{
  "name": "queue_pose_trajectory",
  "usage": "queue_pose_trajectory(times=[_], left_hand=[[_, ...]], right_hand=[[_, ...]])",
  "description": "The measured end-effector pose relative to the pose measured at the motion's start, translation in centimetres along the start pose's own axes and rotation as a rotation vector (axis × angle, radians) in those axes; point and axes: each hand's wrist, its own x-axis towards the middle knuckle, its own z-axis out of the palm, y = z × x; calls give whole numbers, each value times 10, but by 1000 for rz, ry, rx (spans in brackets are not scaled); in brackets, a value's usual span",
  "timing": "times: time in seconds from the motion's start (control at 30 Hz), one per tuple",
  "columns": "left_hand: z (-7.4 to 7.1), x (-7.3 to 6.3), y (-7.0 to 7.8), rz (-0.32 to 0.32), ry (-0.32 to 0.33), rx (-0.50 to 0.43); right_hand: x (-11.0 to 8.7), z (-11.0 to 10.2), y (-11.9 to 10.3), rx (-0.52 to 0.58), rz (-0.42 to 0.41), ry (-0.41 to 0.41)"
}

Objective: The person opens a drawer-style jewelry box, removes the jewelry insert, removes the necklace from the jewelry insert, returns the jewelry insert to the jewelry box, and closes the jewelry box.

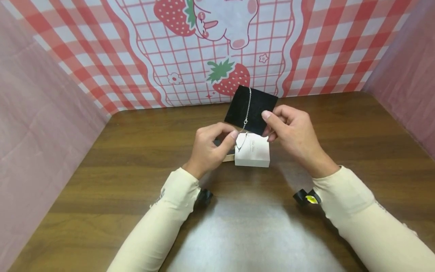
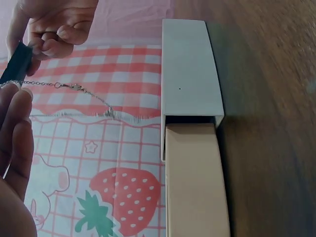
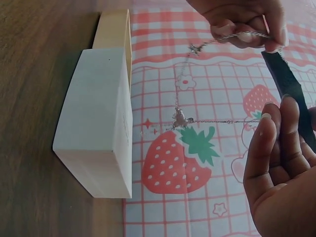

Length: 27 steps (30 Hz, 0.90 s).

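Note:
My right hand [image 1: 293, 130] grips a thin square black pad [image 1: 238, 105] by its right edge, raised above the table and tilted. A fine silver chain [image 1: 249, 102] lies across the pad's face. My left hand [image 1: 212, 147] pinches part of this chain between thumb and forefinger beside the pad's lower left edge. The rest hangs in a loop, with small charms [image 3: 181, 118] on it in the right wrist view. Below the hands stands a white box sleeve [image 1: 255, 160] with faint print on top. From its left end sticks out a tan inner drawer [image 2: 195, 173], partly hidden by the left hand.
The brown wooden table [image 1: 136, 151] reaches back to a red-and-white checked cloth [image 1: 326, 49] with strawberries on it. Pink cloth [image 1: 37, 113] hangs at both sides. Black wrist mounts [image 1: 204, 197] sit under both cuffs.

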Motion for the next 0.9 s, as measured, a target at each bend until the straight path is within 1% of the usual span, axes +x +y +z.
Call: queue_pose_trajectory(times=[0.23,0.4,0.53,0.6,0.7,0.83,0.9], left_hand=[[-1,2,4,34,27,-30],[-1,7,8,68,79,-34],[-1,10,11,81,131,-45],[-1,11,12,82,145,-61],[-1,12,15,63,149,-103],[-1,12,18,1,148,-142],[-3,12,19,-25,147,-145]], right_hand=[[-1,2,2,-1,-10,2],[0,4,3,7,-21,16],[1,6,4,-6,-19,12],[0,7,5,-12,-19,9],[0,7,6,-18,-20,6],[-1,8,8,-27,-19,-11],[-1,9,8,-34,-17,-24]])
